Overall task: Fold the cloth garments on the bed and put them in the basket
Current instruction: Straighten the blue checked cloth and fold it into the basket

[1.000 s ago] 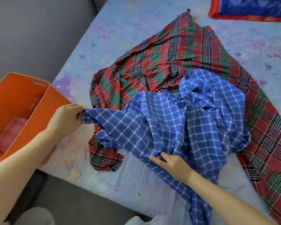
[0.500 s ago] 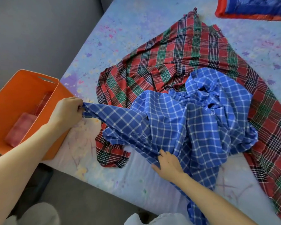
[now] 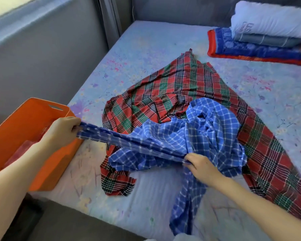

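Note:
A crumpled blue checked cloth (image 3: 203, 136) lies on top of a larger red and green plaid cloth (image 3: 181, 84) spread over the bed. My left hand (image 3: 63, 131) grips one end of the blue cloth's edge beside the orange basket (image 3: 33, 112). My right hand (image 3: 202, 166) pinches the same edge further along, so the edge runs taut between both hands. A tail of the blue cloth hangs down past my right wrist toward the bed's front edge. Inside the basket lies a pinkish folded item (image 3: 24, 150), partly hidden by my left arm.
A stack of folded bedding (image 3: 261, 40), white on grey on a blue and red blanket, sits at the bed's far right. The bed sheet (image 3: 146, 49) is pale blue with flowers. Grey walls border the bed on the left and back. Dark floor lies below the front edge.
My right hand has closed on the blue cloth's edge and lifted it, stretching it tight toward my left hand. The camera has tilted up, bringing the folded bedding into view.

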A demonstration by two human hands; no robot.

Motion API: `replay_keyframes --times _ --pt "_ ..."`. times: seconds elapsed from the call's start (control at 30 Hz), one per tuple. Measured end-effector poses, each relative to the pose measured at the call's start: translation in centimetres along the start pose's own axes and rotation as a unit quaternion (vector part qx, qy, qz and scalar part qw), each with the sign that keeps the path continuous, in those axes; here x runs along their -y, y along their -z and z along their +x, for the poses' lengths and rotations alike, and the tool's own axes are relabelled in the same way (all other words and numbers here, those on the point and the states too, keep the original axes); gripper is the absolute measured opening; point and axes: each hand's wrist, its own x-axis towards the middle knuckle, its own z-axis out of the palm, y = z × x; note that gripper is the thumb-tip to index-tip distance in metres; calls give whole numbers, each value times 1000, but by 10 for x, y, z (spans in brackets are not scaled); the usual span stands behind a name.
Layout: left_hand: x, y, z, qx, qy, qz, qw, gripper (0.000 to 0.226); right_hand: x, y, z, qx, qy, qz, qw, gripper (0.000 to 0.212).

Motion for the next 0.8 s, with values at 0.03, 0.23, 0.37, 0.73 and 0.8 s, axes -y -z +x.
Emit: replay_keyframes --times 0.03,0.23,0.37,0.73,0.8 --pt "-2 6 1 -15 -3 -14 1000 15 6 28 2 -4 -21 14 1000 8" --pt "-39 73 20 -199 -53 -95 974 13 61 183 11 -204 -76 49 975 29" --pt "-67 156 56 -294 -75 -118 946 6 118 295 2 -394 -26 -28 918 11" --pt "-114 278 118 -199 -76 30 977 18 176 347 -34 -438 -91 -73 891 25" --pt "-122 273 118 -147 -5 63 987 11 194 340 -43 -448 -52 -77 889 27"
